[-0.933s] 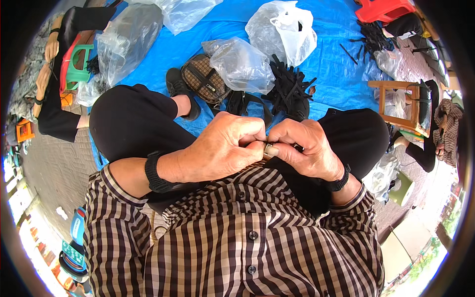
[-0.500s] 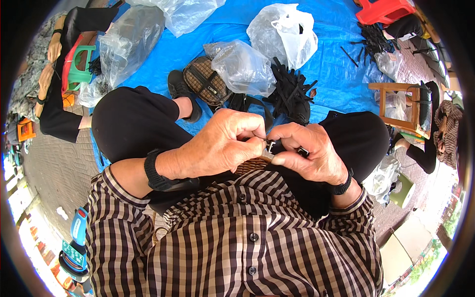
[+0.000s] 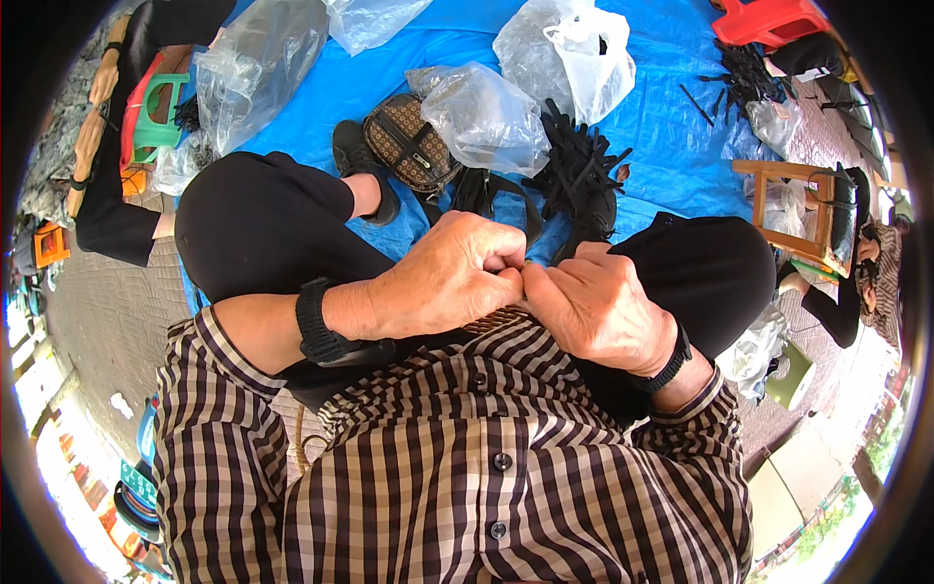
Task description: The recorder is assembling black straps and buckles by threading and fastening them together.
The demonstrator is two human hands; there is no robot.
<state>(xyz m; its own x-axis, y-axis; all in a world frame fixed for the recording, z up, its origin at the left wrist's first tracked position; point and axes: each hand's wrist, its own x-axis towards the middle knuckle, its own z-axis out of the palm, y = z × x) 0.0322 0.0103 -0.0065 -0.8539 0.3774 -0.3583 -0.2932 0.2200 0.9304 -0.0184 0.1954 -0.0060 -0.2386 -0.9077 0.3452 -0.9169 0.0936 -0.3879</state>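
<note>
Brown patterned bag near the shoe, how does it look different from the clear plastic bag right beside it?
The brown patterned bag is opaque, while the clear plastic bag is see-through. The brown patterned bag has a firm, rounded shape; the clear plastic bag looks loose and crumpled. Both are on the blue sheet.

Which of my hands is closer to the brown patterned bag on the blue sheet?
Left. Your left hand is almost straight below the bag in the picture; your right hand is farther away, below and off to its right.
</note>
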